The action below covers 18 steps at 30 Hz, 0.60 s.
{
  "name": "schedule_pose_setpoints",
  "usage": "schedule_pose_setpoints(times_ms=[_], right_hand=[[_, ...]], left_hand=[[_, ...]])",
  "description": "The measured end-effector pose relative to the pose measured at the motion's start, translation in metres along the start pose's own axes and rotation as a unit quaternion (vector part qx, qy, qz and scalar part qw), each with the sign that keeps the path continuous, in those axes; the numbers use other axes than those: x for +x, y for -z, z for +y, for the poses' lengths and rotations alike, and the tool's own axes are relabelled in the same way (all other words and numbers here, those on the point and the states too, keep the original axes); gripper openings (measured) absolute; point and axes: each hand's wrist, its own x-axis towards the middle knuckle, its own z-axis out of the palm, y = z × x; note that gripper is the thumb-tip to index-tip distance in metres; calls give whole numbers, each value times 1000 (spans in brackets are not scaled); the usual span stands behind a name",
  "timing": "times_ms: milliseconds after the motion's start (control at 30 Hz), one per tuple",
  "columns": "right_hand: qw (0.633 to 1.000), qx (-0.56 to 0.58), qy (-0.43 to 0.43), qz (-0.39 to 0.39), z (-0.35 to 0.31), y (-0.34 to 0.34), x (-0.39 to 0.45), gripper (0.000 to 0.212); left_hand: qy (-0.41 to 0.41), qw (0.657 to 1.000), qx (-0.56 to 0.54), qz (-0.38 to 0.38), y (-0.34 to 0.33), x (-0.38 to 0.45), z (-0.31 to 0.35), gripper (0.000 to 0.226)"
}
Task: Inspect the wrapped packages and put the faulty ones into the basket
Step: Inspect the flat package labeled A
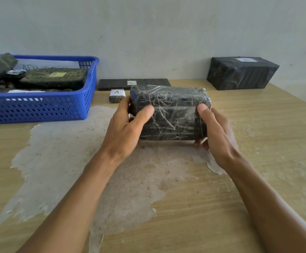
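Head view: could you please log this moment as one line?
step: inspect | held: wrapped package | left hand: holding | right hand: holding | basket: left, holds packages

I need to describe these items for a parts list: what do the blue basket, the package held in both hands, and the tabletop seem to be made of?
Blue basket: moulded plastic by the look, glossy, with a perforated grid wall.
Held package: a dark block under clear stretch film, probably; shiny creases and stringy wrinkles show. The contents are hidden.
Tabletop: wood-grain laminate, seemingly; its top layer has peeled away over a pale, rough patch.
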Motion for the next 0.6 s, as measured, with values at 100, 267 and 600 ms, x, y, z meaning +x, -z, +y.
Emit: schedule_pose_setpoints(times_ms=[100,267,600], right_hand=[[1000,16,-14,5,0,2,1,58],[1000,25,1,-14,-1,0,-1,49],[1000,-1,9,0,-2,-2,-2,22]], left_hand=[[8,999,15,-27,0,0,-2,41],[7,1000,20,-4,1,0,-3,38],[12,999,44,-27,4,0,-5,47]])
